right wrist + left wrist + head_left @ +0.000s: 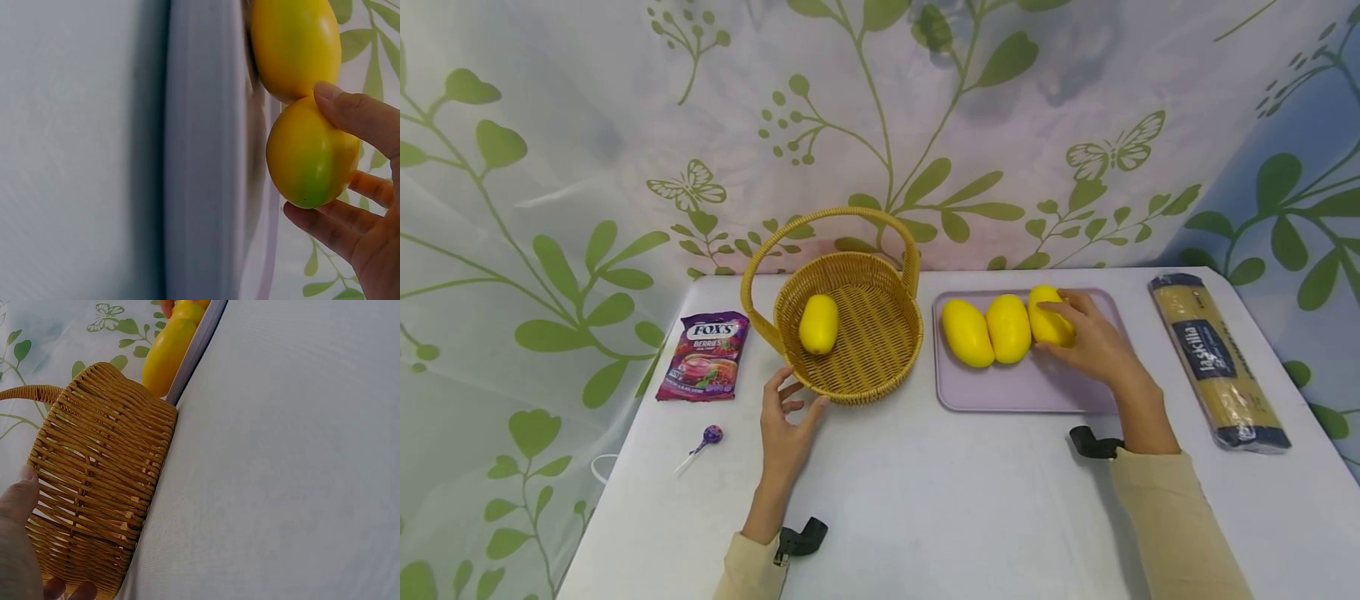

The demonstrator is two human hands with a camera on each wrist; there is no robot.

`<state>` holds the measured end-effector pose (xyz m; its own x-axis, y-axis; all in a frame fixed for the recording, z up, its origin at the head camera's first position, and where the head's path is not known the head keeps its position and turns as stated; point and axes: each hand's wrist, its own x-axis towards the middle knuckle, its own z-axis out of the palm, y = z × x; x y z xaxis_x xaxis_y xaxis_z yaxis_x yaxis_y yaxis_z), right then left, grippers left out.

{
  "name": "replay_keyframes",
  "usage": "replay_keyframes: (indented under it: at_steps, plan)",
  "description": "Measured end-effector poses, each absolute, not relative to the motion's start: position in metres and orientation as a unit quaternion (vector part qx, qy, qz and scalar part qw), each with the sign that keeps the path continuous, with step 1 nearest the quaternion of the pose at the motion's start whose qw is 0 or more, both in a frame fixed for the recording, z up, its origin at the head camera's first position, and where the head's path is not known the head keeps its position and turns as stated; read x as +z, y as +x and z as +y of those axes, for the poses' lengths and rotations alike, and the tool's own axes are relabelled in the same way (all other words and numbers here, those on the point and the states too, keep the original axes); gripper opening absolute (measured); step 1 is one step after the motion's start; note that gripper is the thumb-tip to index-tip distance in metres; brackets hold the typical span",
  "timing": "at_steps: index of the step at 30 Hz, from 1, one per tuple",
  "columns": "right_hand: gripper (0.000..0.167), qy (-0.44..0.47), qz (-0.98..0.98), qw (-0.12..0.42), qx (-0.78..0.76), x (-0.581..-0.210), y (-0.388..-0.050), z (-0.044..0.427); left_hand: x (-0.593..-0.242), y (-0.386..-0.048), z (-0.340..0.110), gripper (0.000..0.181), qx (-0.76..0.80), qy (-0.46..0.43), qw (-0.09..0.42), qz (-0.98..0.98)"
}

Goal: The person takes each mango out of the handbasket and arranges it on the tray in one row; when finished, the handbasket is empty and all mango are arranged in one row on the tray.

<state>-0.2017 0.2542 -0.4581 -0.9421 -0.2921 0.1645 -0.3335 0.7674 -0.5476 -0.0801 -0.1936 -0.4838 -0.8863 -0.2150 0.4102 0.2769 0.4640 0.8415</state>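
Note:
A yellow mango (1051, 317) lies at the right end of a row on the lilac tray (1030, 400), and my right hand (1093, 342) grips it between thumb and fingers. Two more mangoes, a middle one (1008, 329) and a left one (967, 333), sit beside it; in the right wrist view the held mango (312, 153) touches its neighbour (297, 47). My left hand (786, 429) holds the near left side of a round wicker basket (880, 350), thumb at the rim (28, 472). One mango (819, 324) lies inside the basket, whose handle arches upright.
Left of the basket lies a purple candy bag (703, 357), with a wrapped lollipop (703, 446) nearer me. A long pasta pack (1217, 362) lies right of the tray. Behind the white table (955, 492) hangs a leaf-patterned curtain (925, 125).

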Motion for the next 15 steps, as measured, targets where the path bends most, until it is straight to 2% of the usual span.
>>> replay_keyframes:
  at_steps: [15]
  plan:
    - [0.064,0.176,-0.942,0.014,0.287,-0.461,-0.2037,0.2537,-0.4823,-0.079,-0.1926,0.067,-0.518,-0.02,0.239,-0.821]
